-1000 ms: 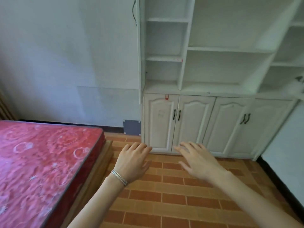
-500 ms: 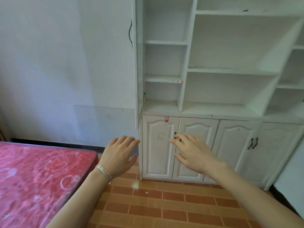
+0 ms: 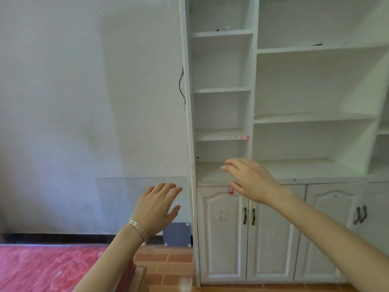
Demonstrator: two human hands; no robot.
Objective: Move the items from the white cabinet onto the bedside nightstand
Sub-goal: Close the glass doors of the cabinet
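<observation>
The white cabinet (image 3: pixel 252 114) fills the right half of the view, with open shelves above and shut doors below. A small white item with a dark bit (image 3: pixel 225 28) lies on a high shelf of the narrow left column. A thin dark item (image 3: pixel 317 44) lies on the wide upper shelf. My right hand (image 3: pixel 247 179) reaches forward with fingers spread, in front of the lowest open shelf, holding nothing. My left hand (image 3: pixel 156 205), with bracelets on the wrist, hovers with straight fingers left of the cabinet's side. No nightstand is in view.
A red patterned mattress (image 3: pixel 48 268) on a wooden bed frame (image 3: pixel 140 277) sits at lower left. A glass pane (image 3: pixel 117 199) leans on the wall. A grey panel (image 3: pixel 177 233) stands at the wall's foot. Brick-coloured floor tiles (image 3: pixel 168 268) lie before the cabinet doors.
The view has tilted up and moved closer to the cabinet, so higher shelves show. Both hands have risen; the right one went from the lower doors up to the lowest open shelf.
</observation>
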